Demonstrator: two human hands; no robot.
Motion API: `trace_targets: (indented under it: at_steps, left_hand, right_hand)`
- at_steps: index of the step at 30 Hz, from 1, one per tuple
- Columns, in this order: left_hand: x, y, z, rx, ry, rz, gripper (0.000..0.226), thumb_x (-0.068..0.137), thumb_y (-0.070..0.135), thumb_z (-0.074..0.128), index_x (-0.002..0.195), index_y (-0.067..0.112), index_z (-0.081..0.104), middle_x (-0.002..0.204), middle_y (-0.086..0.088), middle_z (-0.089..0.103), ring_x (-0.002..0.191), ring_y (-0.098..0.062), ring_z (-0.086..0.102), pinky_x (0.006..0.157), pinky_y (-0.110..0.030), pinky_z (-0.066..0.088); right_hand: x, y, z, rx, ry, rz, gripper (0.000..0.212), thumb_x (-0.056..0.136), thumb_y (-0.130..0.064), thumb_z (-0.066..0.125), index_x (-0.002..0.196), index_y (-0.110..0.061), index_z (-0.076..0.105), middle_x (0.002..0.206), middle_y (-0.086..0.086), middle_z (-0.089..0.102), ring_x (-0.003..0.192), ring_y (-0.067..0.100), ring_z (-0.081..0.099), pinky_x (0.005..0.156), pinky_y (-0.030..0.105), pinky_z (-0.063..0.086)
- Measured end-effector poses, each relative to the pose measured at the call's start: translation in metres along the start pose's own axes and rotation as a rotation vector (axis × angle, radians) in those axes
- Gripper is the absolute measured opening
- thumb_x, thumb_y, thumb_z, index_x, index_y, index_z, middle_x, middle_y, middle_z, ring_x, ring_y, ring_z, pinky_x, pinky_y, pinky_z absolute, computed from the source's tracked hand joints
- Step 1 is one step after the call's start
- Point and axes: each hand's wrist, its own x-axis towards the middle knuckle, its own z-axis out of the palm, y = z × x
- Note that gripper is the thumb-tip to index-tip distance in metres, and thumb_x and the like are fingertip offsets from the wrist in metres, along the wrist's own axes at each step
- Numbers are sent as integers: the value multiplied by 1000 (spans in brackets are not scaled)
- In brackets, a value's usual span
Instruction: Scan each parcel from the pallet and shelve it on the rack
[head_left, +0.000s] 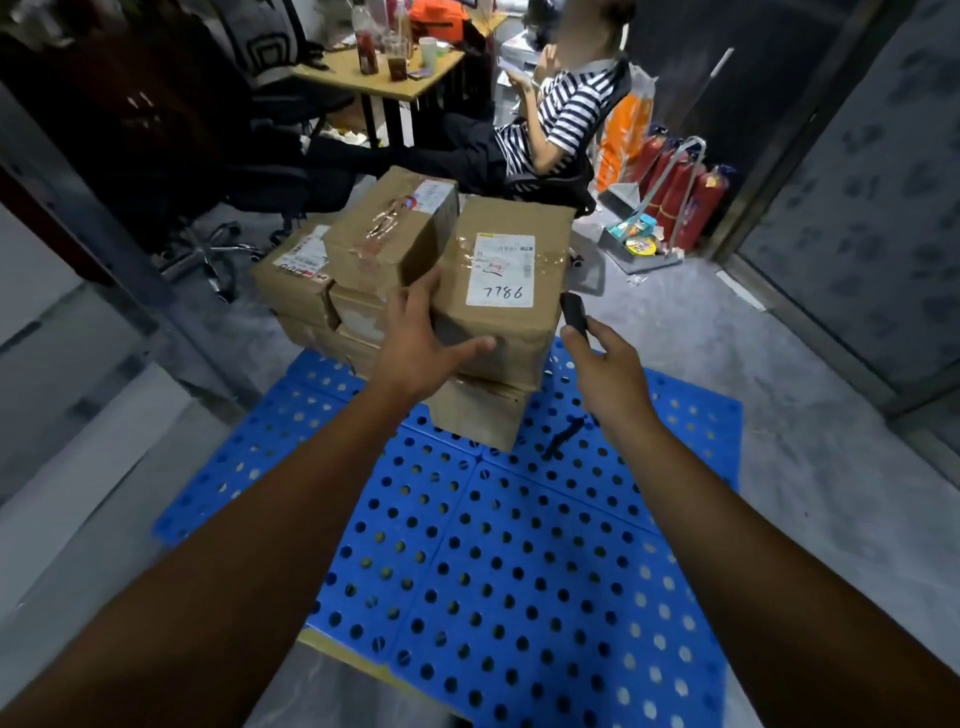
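Parcels are stacked at the far end of the blue perforated pallet (519, 545). The worker is on the top right one, a cardboard parcel (519, 221) with "7786" handwritten on its shipping label (501, 270).

The left hand (426, 332) is spread wide against the parcel's near left corner, with the thumb on the near face and the fingers straight along the side. As far as I can judge, it steadies rather than lifts. The right hand (608, 364) is closed round a black handheld scanner (574, 314), just beside the parcel's right edge, with a strap (563, 439) dangling below.

The label faces up, so scanning looks like the step in hand. To do it well, bring the scanner over the label and aim at the printed barcode, not the handwriting, with the left hand holding the box still. Shiny tape runs across the box at the label and may glare, so a slight tilt should help.

A taped parcel (389, 234) sits just beside it, so the lift afterwards wants to go straight up. I see no rack from here.
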Motion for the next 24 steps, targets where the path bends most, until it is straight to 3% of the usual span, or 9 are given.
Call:
trace_targets:
  at_steps: [4,7,9,11,14,17,19,22,24]
  left_hand:
    - [1,-5,0,-157,-87,26,95,73,31,92,148,21,35,144,6,46,133,-10,46,115,-34,44]
    - [-11,-2,-2,-189,-75,51,90,73,26,93,144,20,38,133,13,51,120,1,52,98,-5,43]
    - [-32,4,-5,-229,-66,80,87,73,26,93,142,22,40,128,23,51,111,18,52,88,3,40]
    - [-63,6,-11,-298,-65,93,84,74,26,93,140,27,41,129,30,51,114,23,50,91,-1,42]
    - [-119,0,-22,-347,-49,139,82,72,30,93,135,34,41,126,40,55,121,13,54,97,-10,48]
    - [-173,-8,-37,-343,-36,167,82,68,45,89,133,39,40,119,52,48,120,17,51,95,-6,46]
    - [-208,-15,-45,-332,-14,171,81,66,49,86,132,41,39,118,54,46,117,21,50,92,-2,43]
    - [-260,-31,-49,-328,12,161,80,66,47,87,128,49,37,118,53,45,114,19,51,89,-2,44]
    - [-293,-48,-47,-338,47,143,80,65,47,88,128,48,38,122,45,48,116,13,54,90,-6,47]
  right_hand:
    - [-19,7,-3,60,-22,70,47,95,-55,56,139,-38,55,116,-4,62,98,21,60,81,43,54]
    - [-46,7,-9,94,-42,88,45,97,-51,56,140,-38,55,90,9,54,77,25,54,62,40,49]
    - [-68,6,-16,87,-28,90,41,98,-50,56,137,-41,55,82,13,51,69,27,50,55,38,44]
    - [-98,8,-23,64,-11,100,44,97,-51,57,140,-42,52,82,18,50,69,27,48,53,39,44]
    - [-153,17,-27,7,-5,99,51,96,-54,57,144,-43,47,89,29,50,70,29,51,54,47,47]
    - [-208,25,-22,-56,-13,124,56,94,-58,56,146,-45,44,101,25,60,84,45,62,62,56,51]
    - [-240,34,-16,-87,-13,145,57,93,-60,56,147,-45,42,105,18,63,93,42,64,65,56,52]
    - [-282,52,-4,-109,-24,153,54,93,-60,57,144,-45,46,75,6,58,67,30,59,57,50,48]
    - [-305,66,4,-100,-37,184,52,92,-60,58,141,-45,49,81,17,60,67,30,56,54,49,47]
